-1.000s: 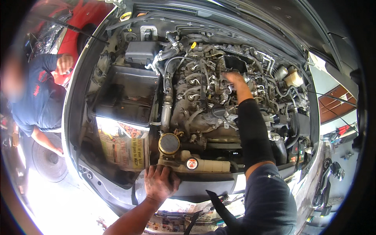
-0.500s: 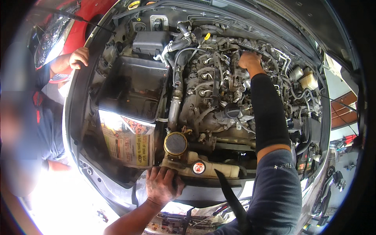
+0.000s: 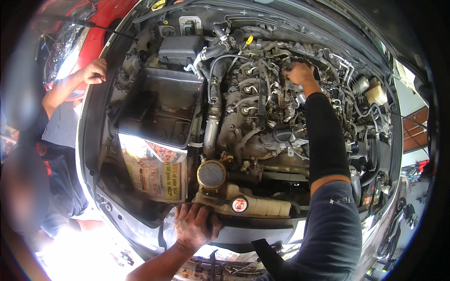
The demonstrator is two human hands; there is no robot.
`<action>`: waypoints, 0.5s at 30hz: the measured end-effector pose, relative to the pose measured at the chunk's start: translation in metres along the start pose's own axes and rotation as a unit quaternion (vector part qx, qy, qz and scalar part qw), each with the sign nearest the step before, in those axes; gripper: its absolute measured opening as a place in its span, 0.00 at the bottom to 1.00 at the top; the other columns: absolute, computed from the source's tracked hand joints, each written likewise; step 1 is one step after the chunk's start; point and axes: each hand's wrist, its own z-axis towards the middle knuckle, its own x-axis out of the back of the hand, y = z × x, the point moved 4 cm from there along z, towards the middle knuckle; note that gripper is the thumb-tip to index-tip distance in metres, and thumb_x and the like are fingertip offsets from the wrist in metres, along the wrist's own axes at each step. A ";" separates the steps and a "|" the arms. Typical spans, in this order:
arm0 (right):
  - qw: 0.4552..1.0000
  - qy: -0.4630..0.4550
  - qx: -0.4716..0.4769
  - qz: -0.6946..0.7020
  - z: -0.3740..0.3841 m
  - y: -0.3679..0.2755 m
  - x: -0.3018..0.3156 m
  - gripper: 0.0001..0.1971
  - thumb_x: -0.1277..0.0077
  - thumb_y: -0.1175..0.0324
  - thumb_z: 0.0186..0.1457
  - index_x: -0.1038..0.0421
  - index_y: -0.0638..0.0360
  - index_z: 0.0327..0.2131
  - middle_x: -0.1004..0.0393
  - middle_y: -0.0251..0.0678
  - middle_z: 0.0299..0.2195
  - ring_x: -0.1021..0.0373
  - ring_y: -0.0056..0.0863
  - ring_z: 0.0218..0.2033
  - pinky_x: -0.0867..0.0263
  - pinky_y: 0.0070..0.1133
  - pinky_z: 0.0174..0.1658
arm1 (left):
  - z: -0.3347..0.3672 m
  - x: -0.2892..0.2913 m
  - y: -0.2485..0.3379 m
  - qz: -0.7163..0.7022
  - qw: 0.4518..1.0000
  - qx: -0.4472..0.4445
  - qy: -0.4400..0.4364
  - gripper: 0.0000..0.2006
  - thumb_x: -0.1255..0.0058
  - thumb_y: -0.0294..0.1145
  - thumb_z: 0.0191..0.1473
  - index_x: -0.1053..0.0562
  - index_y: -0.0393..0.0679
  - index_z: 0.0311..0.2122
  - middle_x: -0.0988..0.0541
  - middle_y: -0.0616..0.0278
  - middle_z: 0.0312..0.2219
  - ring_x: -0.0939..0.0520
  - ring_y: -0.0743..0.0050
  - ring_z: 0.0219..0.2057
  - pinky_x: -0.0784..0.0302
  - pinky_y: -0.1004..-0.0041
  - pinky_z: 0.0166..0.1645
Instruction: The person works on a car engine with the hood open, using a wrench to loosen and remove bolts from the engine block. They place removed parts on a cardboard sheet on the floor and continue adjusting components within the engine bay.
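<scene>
My left hand (image 3: 193,225) leans on the dark front panel (image 3: 239,233) of the engine bay, its fingers lying apart toward the cream coolant tank (image 3: 268,206). Deep at the back of the engine (image 3: 253,100), my right hand (image 3: 298,73) is closed among hoses and metal fittings. What its fingers grip there is hidden. A black sleeve (image 3: 326,136) covers that forearm. Below it on the engine is a black round cap (image 3: 281,133). A round metal-rimmed opening (image 3: 211,174) stands just beyond my left hand.
Newspaper (image 3: 157,180) lies below an open black box (image 3: 159,107) at left. Another person's hand (image 3: 95,71) rests on the left fender. A black strap (image 3: 269,257) hangs in front of me. A pale reservoir (image 3: 376,95) stands at the right.
My right hand has turned slightly at the wrist, staying at the same part of the engine. The black strap has swung lower. The other person's body and arm have shifted. My left hand stays put.
</scene>
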 end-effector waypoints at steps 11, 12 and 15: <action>0.983 0.104 0.018 0.152 0.069 0.058 -0.047 0.27 0.43 0.44 0.69 0.17 0.61 0.53 0.19 0.55 0.56 0.24 0.54 0.59 0.29 0.38 0.63 | 0.000 -0.003 0.000 0.017 1.000 -0.002 -0.002 0.08 0.41 0.39 0.48 0.24 0.47 0.30 0.22 0.55 0.31 0.22 0.48 0.34 0.29 0.51 0.40; 0.982 0.102 0.005 0.160 0.066 0.058 -0.047 0.27 0.42 0.44 0.68 0.17 0.61 0.52 0.18 0.55 0.54 0.24 0.54 0.58 0.29 0.39 0.62 | -0.001 -0.003 0.000 0.017 1.000 -0.007 0.003 0.08 0.41 0.39 0.48 0.24 0.47 0.30 0.22 0.55 0.31 0.22 0.49 0.33 0.29 0.51 0.40; 0.976 0.087 -0.005 0.201 0.054 0.055 -0.043 0.29 0.42 0.43 0.67 0.20 0.58 0.58 0.22 0.51 0.63 0.27 0.51 0.65 0.30 0.38 0.66 | -0.001 -0.004 0.000 0.020 1.000 -0.015 0.012 0.08 0.41 0.38 0.48 0.25 0.47 0.29 0.22 0.55 0.31 0.23 0.49 0.33 0.29 0.51 0.40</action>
